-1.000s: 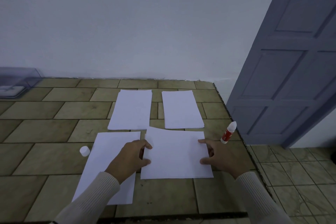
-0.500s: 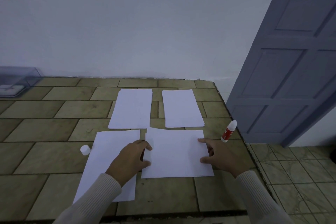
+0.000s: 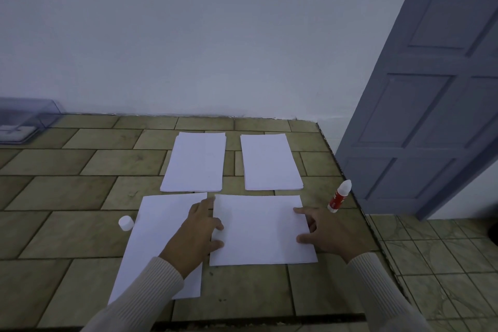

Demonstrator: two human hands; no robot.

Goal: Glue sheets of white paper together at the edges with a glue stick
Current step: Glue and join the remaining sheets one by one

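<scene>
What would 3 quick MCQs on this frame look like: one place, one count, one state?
1. Where does the glue stick stand?
A. right of the near-right sheet
B. on the far-left sheet
C. in the left hand

2. How many separate patches of white paper lie on the tiled table?
A. two
B. four
C. six

3. The glue stick is:
A. uncapped
B. capped
C. lying flat

Answers: 1 A, it stands upright near the table's right edge; 2 B, two far, two near; 3 A, its white cap sits apart, left of the near-left sheet.
</scene>
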